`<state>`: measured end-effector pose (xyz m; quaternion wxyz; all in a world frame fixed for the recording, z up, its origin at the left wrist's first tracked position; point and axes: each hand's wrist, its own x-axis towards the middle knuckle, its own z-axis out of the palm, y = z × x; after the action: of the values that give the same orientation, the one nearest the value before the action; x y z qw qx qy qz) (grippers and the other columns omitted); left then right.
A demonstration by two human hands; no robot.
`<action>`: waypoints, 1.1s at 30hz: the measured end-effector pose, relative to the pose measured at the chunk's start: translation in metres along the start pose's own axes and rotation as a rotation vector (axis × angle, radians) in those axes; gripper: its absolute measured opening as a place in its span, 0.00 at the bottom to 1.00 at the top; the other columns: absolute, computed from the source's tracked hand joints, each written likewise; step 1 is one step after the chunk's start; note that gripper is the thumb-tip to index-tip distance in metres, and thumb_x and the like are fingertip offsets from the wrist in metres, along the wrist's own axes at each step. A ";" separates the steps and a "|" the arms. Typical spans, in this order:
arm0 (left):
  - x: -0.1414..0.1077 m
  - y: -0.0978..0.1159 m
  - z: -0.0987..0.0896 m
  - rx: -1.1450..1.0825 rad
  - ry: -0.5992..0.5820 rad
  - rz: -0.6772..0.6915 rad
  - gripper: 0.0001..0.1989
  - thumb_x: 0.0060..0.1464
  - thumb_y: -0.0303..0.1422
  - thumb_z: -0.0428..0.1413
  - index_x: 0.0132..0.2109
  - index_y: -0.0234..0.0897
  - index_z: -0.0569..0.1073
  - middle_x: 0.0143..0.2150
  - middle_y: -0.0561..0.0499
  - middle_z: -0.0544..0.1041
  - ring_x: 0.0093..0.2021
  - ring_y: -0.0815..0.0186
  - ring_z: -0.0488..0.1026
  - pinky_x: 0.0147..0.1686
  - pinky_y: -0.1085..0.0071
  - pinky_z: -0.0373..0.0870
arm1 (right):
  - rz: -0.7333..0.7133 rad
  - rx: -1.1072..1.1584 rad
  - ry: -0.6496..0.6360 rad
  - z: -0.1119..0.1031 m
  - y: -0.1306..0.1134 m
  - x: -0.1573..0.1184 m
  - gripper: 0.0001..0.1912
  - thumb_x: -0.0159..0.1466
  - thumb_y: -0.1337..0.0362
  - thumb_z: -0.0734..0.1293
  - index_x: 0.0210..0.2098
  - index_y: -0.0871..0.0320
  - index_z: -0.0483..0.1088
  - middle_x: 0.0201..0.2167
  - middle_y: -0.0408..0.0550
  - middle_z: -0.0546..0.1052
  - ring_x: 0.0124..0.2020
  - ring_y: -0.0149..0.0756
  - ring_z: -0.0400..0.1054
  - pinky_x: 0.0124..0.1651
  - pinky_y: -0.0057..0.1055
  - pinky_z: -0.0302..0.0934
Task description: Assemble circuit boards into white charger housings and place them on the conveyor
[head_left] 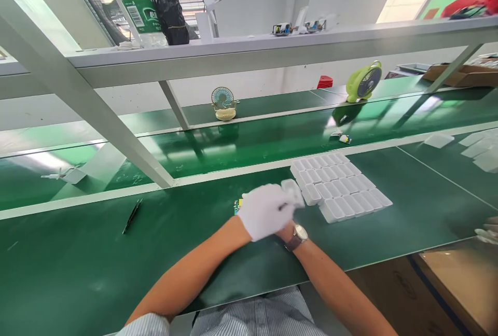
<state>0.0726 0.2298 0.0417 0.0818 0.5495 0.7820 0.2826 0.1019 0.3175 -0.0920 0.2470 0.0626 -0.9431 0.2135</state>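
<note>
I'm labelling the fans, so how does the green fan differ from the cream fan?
The green fan looks larger in the picture than the cream fan. The green fan has a dark face; the cream fan has a bluish grille. The green fan is angled to the right, while the cream fan faces the camera more squarely. Both stand upright, below the shelf.

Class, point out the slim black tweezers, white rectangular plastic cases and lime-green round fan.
Slim black tweezers (133, 217): head view, mid-length.
White rectangular plastic cases (339, 187): head view, middle of the block.
Lime-green round fan (368, 82): head view, dark front grille.
</note>
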 end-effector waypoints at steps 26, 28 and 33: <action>-0.115 -0.181 -0.020 -0.417 0.206 -0.340 0.52 0.51 0.29 0.63 0.75 0.50 0.43 0.72 0.46 0.62 0.71 0.53 0.59 0.70 0.53 0.57 | 0.177 0.433 -0.024 -0.016 -0.012 0.039 0.33 0.64 0.65 0.67 0.68 0.50 0.59 0.61 0.54 0.67 0.58 0.46 0.68 0.55 0.43 0.73; -0.112 -0.181 -0.018 -0.421 0.239 -0.355 0.50 0.53 0.28 0.61 0.75 0.49 0.44 0.65 0.46 0.69 0.66 0.56 0.66 0.68 0.55 0.60 | 0.199 0.440 -0.038 -0.016 -0.010 0.036 0.33 0.65 0.65 0.67 0.68 0.49 0.59 0.61 0.54 0.67 0.58 0.46 0.68 0.55 0.44 0.73; -0.113 -0.182 -0.015 -0.319 0.301 -0.463 0.63 0.37 0.37 0.73 0.75 0.47 0.46 0.56 0.46 0.69 0.53 0.55 0.71 0.58 0.55 0.69 | 0.210 0.406 -0.013 -0.022 -0.008 0.036 0.34 0.65 0.65 0.67 0.68 0.49 0.58 0.59 0.54 0.69 0.54 0.45 0.71 0.54 0.44 0.73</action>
<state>-0.0392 0.0792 -0.0634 0.1126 0.2892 0.8355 0.4535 0.0825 0.3194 -0.0538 0.1997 0.0139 -0.8838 0.4229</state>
